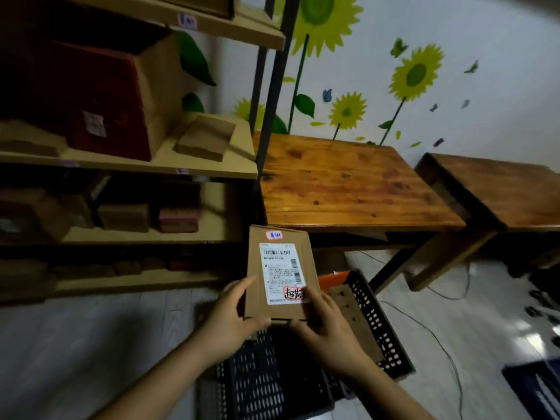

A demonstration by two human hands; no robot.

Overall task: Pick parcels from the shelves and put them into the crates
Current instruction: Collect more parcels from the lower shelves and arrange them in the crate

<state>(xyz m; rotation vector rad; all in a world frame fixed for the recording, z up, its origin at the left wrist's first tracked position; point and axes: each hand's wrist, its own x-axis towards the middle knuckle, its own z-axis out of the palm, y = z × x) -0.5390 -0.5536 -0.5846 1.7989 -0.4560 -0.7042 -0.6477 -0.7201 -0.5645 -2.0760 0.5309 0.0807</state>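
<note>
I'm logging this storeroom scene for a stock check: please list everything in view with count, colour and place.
held parcel: one, brown with white label, upright, centre foreground
crates: at least two, black, on the floor below the held parcel
shelf unit: one, tan boards, dark frame, left
shelf parcels: several, brown and dark red, on the shelves
tables: two, brown wood, right of the shelf unit
sunflower decals: several, yellow-green, white wall
left hand: one, gripping the parcel's left edge
right hand: one, gripping its lower right corner
</note>
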